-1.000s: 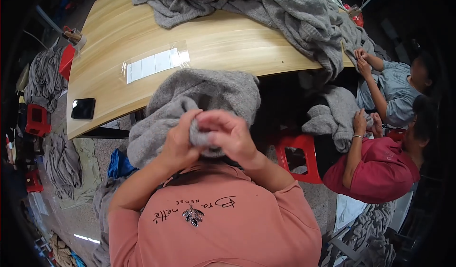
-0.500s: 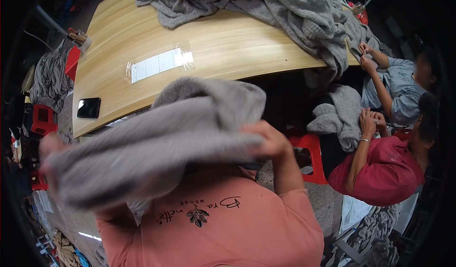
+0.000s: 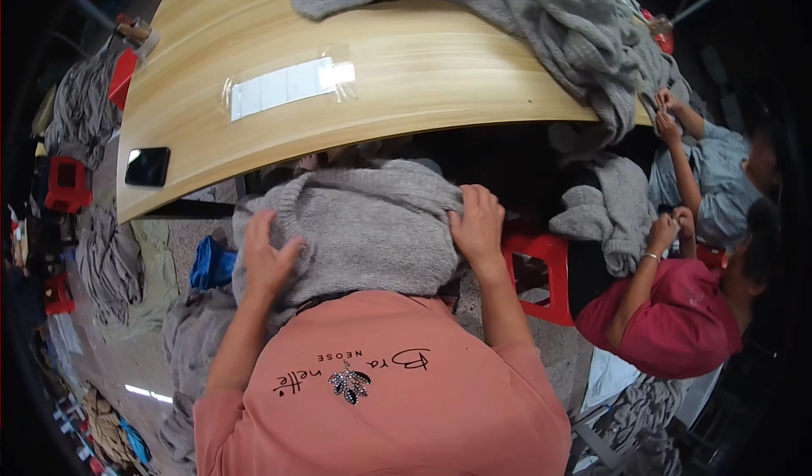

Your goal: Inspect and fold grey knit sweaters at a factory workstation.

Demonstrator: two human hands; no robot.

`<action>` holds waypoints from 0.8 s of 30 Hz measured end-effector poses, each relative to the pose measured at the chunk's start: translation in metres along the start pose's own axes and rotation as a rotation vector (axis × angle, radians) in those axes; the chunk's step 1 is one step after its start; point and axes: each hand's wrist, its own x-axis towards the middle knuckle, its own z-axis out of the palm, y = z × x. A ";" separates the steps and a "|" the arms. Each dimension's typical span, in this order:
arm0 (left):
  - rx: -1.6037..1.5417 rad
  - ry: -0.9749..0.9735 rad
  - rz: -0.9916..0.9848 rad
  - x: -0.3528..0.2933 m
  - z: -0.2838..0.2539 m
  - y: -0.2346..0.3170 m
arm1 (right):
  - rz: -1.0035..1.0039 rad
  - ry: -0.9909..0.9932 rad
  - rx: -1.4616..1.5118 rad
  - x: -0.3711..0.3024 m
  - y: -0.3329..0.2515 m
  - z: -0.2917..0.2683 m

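Observation:
A grey knitted sweater (image 3: pixel 372 235) lies bunched across my lap, just below the table's near edge, with a ribbed band along its upper left side. My left hand (image 3: pixel 271 256) rests on its left part, fingers spread and thumb held apart. At the sweater's right edge lies my right hand (image 3: pixel 480 222), its fingers stretched out over the knit and not wrapped round it. Both hands look open.
The wooden table (image 3: pixel 194 70) bears a black phone (image 3: pixel 148 167), taped white paper strips (image 3: pixel 282 89) and a heap of grey knitwear (image 3: pixel 584 40). Two people sit at the right, handling grey knits. Red stools (image 3: pixel 545 277) and piles of knitwear (image 3: pixel 110 260) stand around.
The sweater, stretched out and swung to the left before, now lies on my lap. My left hand has come in from the far left and both hands have loosened their hold.

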 end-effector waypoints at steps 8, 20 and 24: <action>-0.069 -0.194 0.293 -0.012 -0.004 -0.024 | -0.527 -0.124 0.507 0.036 -0.084 -0.004; -0.575 -0.411 -0.042 0.005 -0.019 0.025 | -0.614 -0.435 1.067 0.032 -0.152 0.044; -0.654 -0.379 -0.140 -0.009 0.001 0.010 | -0.531 -0.628 1.013 0.029 -0.143 0.051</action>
